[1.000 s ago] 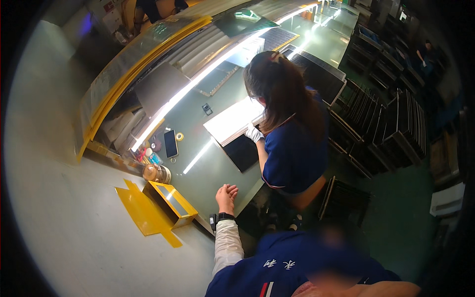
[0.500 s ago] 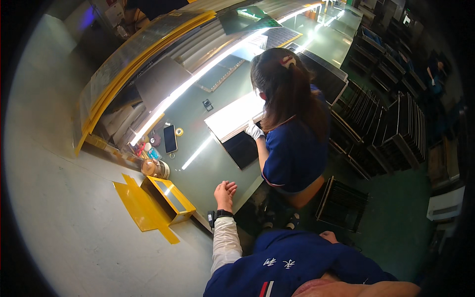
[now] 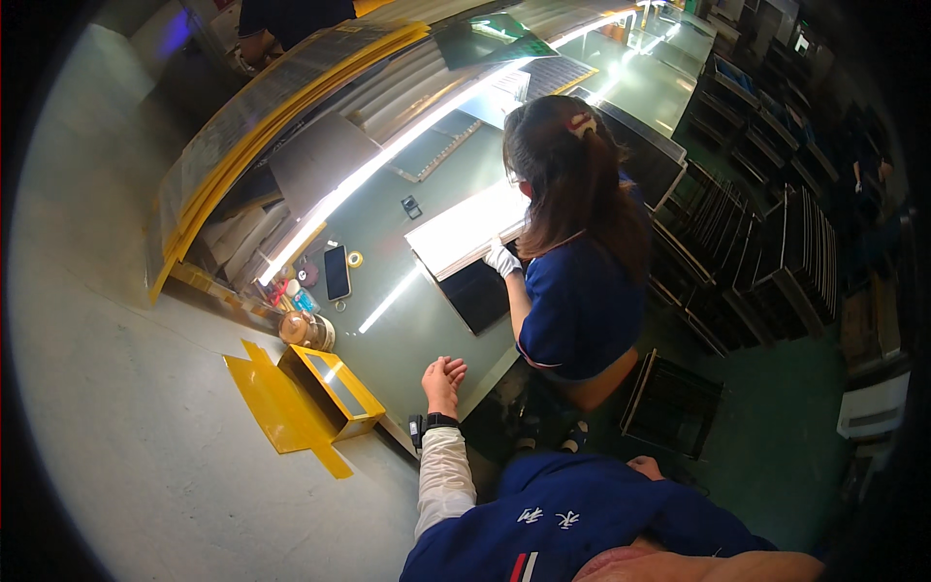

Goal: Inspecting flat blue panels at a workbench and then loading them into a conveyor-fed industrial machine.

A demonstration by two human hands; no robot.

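My left hand (image 3: 444,384), with a dark wristband and a pale sleeve, hovers over the near edge of the workbench (image 3: 393,364). Its fingers are loosely bent and slightly apart, with nothing visible in them. My right hand (image 3: 646,468) shows only in part beside my blue shirt; its fingers are mostly hidden. Ahead of me a co-worker (image 3: 587,291) in blue stands at the bench. That person's white-gloved hand (image 3: 501,258) touches a stack of bright white sheets (image 3: 465,230), which lies partly over a black panel (image 3: 477,296).
A phone (image 3: 337,273), a tape roll (image 3: 355,260) and a jar (image 3: 306,331) sit on the bench's left side. A yellow-edged box (image 3: 335,393) stands against the wall. Dark racks (image 3: 786,262) fill the right; a low black frame (image 3: 671,403) is on the floor.
The view has shifted slightly. The co-worker's head has turned a little and the gloved hand stays at the sheets. My hands keep nearly the same pose.
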